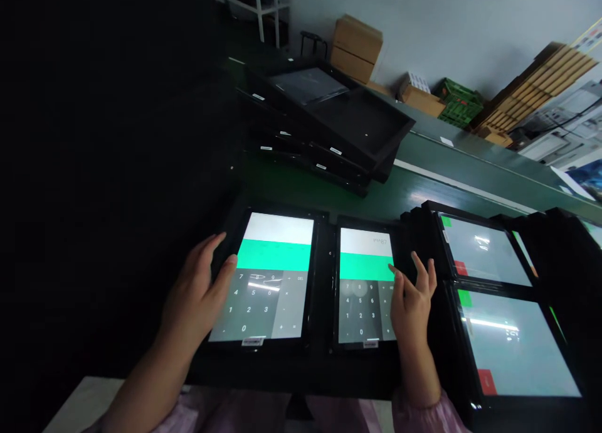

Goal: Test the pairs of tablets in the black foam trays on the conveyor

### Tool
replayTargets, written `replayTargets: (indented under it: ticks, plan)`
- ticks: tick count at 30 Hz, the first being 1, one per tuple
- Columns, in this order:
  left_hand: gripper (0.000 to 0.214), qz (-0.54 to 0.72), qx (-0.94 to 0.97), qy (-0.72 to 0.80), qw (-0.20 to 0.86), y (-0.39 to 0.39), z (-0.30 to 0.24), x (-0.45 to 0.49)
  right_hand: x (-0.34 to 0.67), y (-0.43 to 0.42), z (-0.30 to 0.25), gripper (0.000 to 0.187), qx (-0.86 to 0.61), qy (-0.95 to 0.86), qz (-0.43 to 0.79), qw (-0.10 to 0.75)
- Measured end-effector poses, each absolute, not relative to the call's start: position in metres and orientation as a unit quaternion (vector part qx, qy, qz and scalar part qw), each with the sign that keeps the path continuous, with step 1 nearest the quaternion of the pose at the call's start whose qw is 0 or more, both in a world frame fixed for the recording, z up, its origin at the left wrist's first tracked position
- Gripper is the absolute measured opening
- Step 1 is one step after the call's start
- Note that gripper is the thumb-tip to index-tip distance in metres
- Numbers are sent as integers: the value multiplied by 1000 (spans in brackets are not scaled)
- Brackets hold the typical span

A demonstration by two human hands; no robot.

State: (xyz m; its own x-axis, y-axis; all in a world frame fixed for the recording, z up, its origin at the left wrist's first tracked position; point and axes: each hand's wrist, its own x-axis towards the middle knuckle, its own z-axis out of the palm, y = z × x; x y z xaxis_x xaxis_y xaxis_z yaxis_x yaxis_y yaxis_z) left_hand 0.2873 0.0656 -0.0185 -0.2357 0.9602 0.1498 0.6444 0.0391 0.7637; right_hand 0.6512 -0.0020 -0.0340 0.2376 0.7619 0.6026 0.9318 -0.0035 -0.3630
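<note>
"What's carrying all this?"

"A long green bench (414, 194), with a pale strip (463, 185) running along its far part."

"What's lying on it?"

"Far off, a tilted pile of black tablets (320, 128). Nearer, two calculator-screen tablets (268, 276) lie side by side, and to their right sit more tablets (510, 339) with green and red marks."

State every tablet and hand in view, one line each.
left tablet, calculator lit
middle tablet, calculator lit
upper right tablet, lit, green and red squares
lower right tablet, lit, green and red squares
back tablet stack, piled, top tilted
left hand, open, on left tablet
right hand, open, fingers at middle tablet
</note>
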Motion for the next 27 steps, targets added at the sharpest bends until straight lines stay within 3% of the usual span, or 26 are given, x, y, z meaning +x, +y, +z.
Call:
replayTargets:
  ticks: [8, 13, 20, 27]
  plan:
    - [57, 358, 572, 707, 212, 69, -18, 285, 642, -2, -29, 33, -673, -647, -95, 346]
    - [57, 373, 562, 702, 230, 70, -16, 286, 644, -3, -30, 39, -698, -607, -101, 367]
    - [72, 376, 542, 708, 252, 67, -11, 293, 645, -2, -25, 42, -663, -647, -101, 364]
    - [73, 383, 547, 680, 302, 67, -7, 289, 569, -3, 0, 37, -626, -680, -48, 378]
